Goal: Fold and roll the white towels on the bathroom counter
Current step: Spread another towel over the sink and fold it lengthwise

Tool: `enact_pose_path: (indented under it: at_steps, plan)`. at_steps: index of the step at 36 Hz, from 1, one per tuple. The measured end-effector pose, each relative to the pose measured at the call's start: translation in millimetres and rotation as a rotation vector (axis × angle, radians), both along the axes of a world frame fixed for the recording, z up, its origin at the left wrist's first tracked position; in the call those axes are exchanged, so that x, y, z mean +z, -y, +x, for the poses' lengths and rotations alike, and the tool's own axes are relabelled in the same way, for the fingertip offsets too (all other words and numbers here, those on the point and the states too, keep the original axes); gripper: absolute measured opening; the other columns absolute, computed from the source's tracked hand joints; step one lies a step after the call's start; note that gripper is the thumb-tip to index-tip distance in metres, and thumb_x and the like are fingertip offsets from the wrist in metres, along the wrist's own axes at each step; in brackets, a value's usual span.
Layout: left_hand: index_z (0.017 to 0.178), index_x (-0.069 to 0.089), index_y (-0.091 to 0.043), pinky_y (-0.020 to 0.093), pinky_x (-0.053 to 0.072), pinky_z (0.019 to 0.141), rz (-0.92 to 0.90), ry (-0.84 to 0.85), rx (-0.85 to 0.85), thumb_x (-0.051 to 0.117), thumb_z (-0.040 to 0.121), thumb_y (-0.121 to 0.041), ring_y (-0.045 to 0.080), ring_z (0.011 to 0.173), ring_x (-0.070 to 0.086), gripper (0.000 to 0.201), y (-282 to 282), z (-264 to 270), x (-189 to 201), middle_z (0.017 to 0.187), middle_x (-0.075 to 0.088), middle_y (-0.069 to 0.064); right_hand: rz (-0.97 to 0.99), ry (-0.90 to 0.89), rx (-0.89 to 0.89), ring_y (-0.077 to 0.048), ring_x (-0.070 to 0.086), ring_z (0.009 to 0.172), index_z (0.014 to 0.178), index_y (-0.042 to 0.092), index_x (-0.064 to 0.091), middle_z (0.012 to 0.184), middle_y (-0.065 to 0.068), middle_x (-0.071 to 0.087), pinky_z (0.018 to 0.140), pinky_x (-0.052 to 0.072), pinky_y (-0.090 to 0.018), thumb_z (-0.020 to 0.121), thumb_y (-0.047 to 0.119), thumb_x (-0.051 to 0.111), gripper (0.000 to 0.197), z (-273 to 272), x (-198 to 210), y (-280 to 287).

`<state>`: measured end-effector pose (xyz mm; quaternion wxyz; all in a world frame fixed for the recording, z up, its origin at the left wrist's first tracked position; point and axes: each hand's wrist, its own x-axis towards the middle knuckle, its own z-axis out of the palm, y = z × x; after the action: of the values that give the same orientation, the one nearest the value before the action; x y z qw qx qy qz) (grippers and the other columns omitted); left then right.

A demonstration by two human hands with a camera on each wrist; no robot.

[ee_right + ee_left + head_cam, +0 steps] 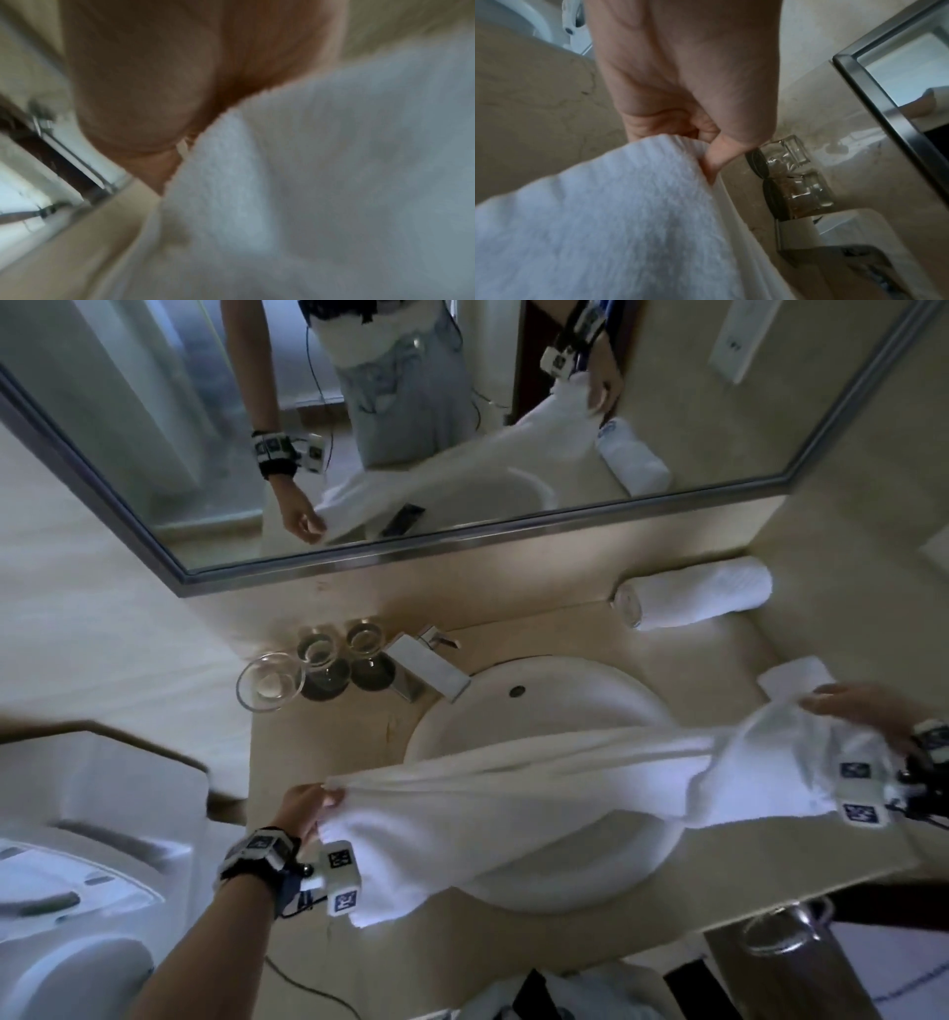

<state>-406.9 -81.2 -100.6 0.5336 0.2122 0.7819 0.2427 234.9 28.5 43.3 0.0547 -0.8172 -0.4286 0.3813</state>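
A long white towel (513,793) hangs stretched between my two hands above the round sink (539,701). My left hand (313,806) pinches its left end over the counter; the left wrist view shows thumb and curled fingers of this left hand (706,142) gripping the towel's edge (618,213). My right hand (852,706) holds the bunched right end, and a loose corner sticks out beyond it. The right wrist view is blurred, with the right hand (164,113) against the towel (321,182). A rolled white towel (703,593) lies at the counter's back right.
Two glasses on dark coasters (339,654) and a glass bowl (269,683) stand left of the chrome faucet (431,667). A framed mirror (359,428) covers the back wall. A toilet (77,865) is at the left. A chrome ring (785,927) hangs below the counter's front edge.
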Motion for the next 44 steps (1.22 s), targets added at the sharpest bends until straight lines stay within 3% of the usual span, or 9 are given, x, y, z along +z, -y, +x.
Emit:
enact_pose_path:
  at_steps: [4, 9, 16, 22, 25, 29, 32, 41, 44]
  plan:
    - [0.061, 0.055, -0.006, 0.032, 0.036, 0.066, 0.034, -0.212, -0.036, 0.062, 0.081, -0.01, 0.025, 0.071, 0.049, 0.021, 1, 1, -3, 0.068, 0.054, 0.016, 0.007, 0.324, 0.18, -0.034, 0.057, 0.099, 0.099, 0.012, 0.068, 0.103, -0.016, 0.062, 0.08, 0.036, -0.032, 0.093, 0.023, 0.057, 0.017, -2, -35, 18]
    - [0.121, 0.052, 0.019, 0.048, 0.036, 0.106, 0.045, -0.48, -0.068, 0.054, 0.094, -0.016, 0.046, 0.121, 0.049, 0.044, -2, 6, 6, 0.128, 0.052, 0.035, 0.035, 0.489, 0.117, -0.035, 0.059, 0.088, 0.082, 0.016, 0.058, 0.106, -0.021, 0.063, 0.087, 0.046, -0.043, 0.084, 0.047, 0.024, 0.046, -1, -97, 25]
    - [0.125, 0.054, 0.012, 0.042, 0.034, 0.105, 0.01, -0.54, -0.069, 0.048, 0.098, -0.023, 0.043, 0.123, 0.048, 0.044, 3, 4, 6, 0.132, 0.053, 0.03, 0.168, 0.412, -0.096, -0.039, 0.056, 0.101, 0.103, 0.007, 0.058, 0.107, -0.025, 0.058, 0.085, 0.042, -0.043, 0.093, 0.016, 0.041, 0.021, -13, -101, 23]
    - [0.105, 0.065, 0.004, 0.045, 0.043, 0.099, 0.014, -0.377, -0.043, 0.06, 0.088, -0.046, 0.039, 0.103, 0.06, 0.053, 10, 11, -13, 0.11, 0.063, 0.027, 0.262, 0.06, -0.333, -0.037, 0.058, 0.09, 0.094, 0.012, 0.055, 0.09, -0.016, 0.056, 0.077, 0.041, -0.04, 0.09, 0.039, 0.048, 0.028, -24, -95, 9]
    - [0.074, 0.06, -0.002, 0.052, 0.049, 0.086, 0.012, -0.302, -0.007, 0.069, 0.082, -0.043, 0.031, 0.076, 0.056, 0.043, 10, 18, -15, 0.077, 0.057, 0.02, 0.179, -0.066, -0.325, -0.031, 0.052, 0.09, 0.122, 0.002, 0.054, 0.105, -0.02, 0.054, 0.086, 0.047, -0.043, 0.092, 0.027, 0.053, 0.039, -33, -96, -5]
    - [0.109, 0.064, 0.005, 0.036, 0.045, 0.064, 0.051, -0.151, 0.057, 0.076, 0.08, -0.027, 0.023, 0.075, 0.049, 0.044, 10, 18, -18, 0.081, 0.057, 0.026, 0.114, -0.032, -0.169, -0.033, 0.054, 0.097, 0.131, 0.0, 0.046, 0.115, -0.013, 0.05, 0.089, 0.046, -0.043, 0.091, 0.021, 0.055, 0.046, -55, -100, -20]
    - [0.1, 0.066, 0.0, 0.043, 0.051, 0.07, 0.018, -0.088, 0.087, 0.077, 0.078, -0.033, 0.026, 0.071, 0.056, 0.041, 9, 13, -21, 0.077, 0.061, 0.013, 0.103, 0.001, -0.087, -0.033, 0.049, 0.122, 0.131, 0.002, 0.051, 0.134, -0.018, 0.051, 0.098, 0.037, -0.035, 0.091, 0.023, 0.057, 0.045, -72, -106, -28]
    - [0.101, 0.066, 0.004, 0.043, 0.052, 0.071, 0.021, -0.089, 0.193, 0.067, 0.087, -0.033, 0.028, 0.07, 0.061, 0.039, 6, 9, -29, 0.076, 0.064, 0.017, 0.122, -0.111, -0.138, -0.029, 0.061, 0.096, 0.111, 0.008, 0.066, 0.104, -0.014, 0.067, 0.089, 0.042, -0.031, 0.088, 0.024, 0.061, 0.029, -96, -99, -68]
    - [0.107, 0.066, -0.001, 0.05, 0.056, 0.078, 0.006, -0.028, 0.236, 0.071, 0.081, -0.044, 0.037, 0.081, 0.067, 0.051, 12, 2, -45, 0.088, 0.069, 0.02, 0.024, -0.121, -0.051, -0.03, 0.054, 0.117, 0.126, 0.008, 0.058, 0.128, -0.014, 0.059, 0.099, 0.037, -0.032, 0.091, 0.032, 0.06, 0.043, -98, -105, -81]
